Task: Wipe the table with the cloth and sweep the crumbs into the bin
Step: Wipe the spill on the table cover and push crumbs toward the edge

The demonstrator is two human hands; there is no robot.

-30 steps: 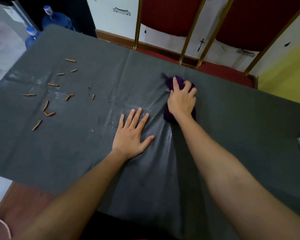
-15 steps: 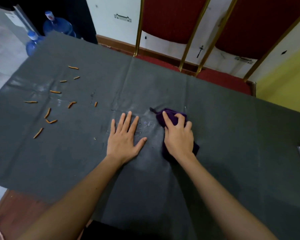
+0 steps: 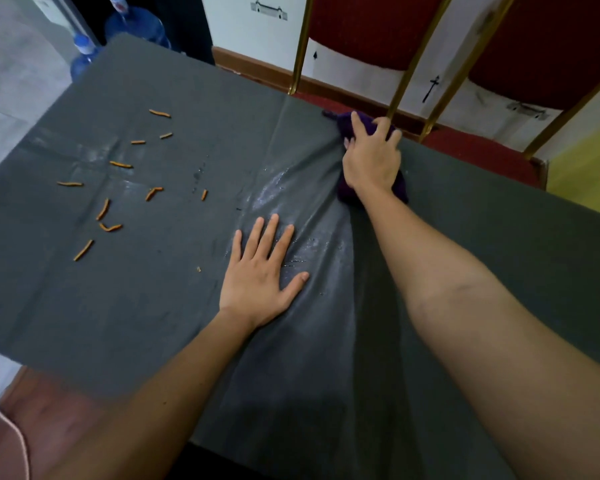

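Note:
A dark purple cloth (image 3: 342, 121) lies bunched at the far edge of the table, which is covered by a grey plastic sheet (image 3: 153, 306). My right hand (image 3: 373, 159) presses down on the cloth and grips it, arm stretched out. My left hand (image 3: 260, 275) lies flat with fingers spread on the sheet in the middle, holding nothing. The sheet is wrinkled and wet between the two hands. Several orange stick-shaped crumbs (image 3: 110, 226) are scattered on the left part of the table. No bin is in view.
Two red chairs with gold frames (image 3: 409, 64) stand against the table's far edge. Blue water bottles (image 3: 136, 26) stand on the floor at the far left corner. A tiny crumb (image 3: 199, 269) lies left of my left hand.
My right hand has pushed the cloth away from me, from beside my left hand to the far edge of the table. My left hand has stayed flat in place.

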